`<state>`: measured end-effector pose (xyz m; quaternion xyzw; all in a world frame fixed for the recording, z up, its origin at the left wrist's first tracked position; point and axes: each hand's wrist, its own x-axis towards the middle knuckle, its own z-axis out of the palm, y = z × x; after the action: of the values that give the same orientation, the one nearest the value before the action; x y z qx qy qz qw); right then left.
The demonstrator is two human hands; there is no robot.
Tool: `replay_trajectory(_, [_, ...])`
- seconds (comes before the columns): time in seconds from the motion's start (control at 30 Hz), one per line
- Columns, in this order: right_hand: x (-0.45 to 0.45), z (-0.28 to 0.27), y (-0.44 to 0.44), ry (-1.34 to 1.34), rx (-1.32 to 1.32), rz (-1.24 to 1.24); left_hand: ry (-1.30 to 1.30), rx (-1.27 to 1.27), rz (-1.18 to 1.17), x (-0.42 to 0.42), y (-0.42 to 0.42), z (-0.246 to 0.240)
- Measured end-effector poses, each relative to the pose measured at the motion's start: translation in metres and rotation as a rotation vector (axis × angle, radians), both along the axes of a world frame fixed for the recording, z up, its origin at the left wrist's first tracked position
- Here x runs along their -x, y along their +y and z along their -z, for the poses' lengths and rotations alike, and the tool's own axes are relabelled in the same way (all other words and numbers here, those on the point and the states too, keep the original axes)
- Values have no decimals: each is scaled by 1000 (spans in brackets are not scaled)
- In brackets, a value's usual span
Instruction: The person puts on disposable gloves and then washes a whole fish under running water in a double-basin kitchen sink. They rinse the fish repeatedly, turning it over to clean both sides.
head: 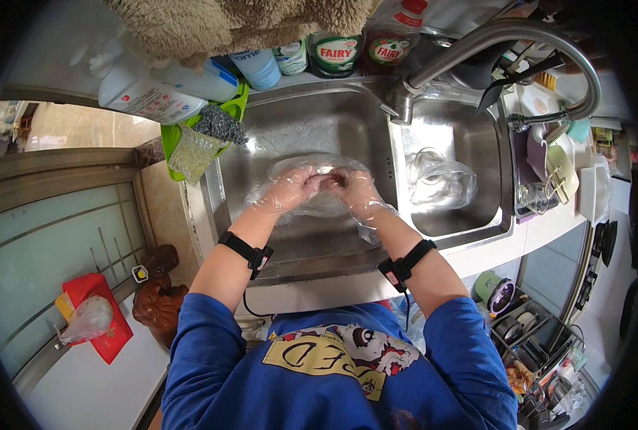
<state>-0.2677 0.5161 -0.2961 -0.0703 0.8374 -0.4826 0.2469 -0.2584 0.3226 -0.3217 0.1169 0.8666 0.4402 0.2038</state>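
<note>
My left hand [289,189] and my right hand [359,188] wear thin clear plastic gloves. They meet above the large steel sink basin [319,115], fingers curled inward on a crumpled clear plastic bag [321,207]. Film from the bag spreads both behind and in front of my fingers. Something dark reddish shows in the gap where the fingertips come together; I cannot tell what it is. In the smaller basin [453,118] on the right lies another clear plastic bag [441,183] with shiny contents that are hard to make out.
A steel faucet [405,97] arches over the small basin. Left of the sink, a green caddy [174,148] holds a scouring pad [195,153] and steel wool [217,124]. Fairy bottles [336,54] line the back. A dish rack [523,161] stands at the right.
</note>
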Motion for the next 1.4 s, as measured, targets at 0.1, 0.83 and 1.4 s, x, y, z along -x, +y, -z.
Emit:
replay_trajectory(0.1, [1,-2,-2,-15,-8,10,-74,83,81,1,-2,0])
replay_trajectory(0.83, [5,-1,-1,227,-70,-233,7,282,87,-3,-5,-3])
replay_trajectory(1.4, [14,-19,-15,36,-273,-139,463,237,-35,-1,1,-9])
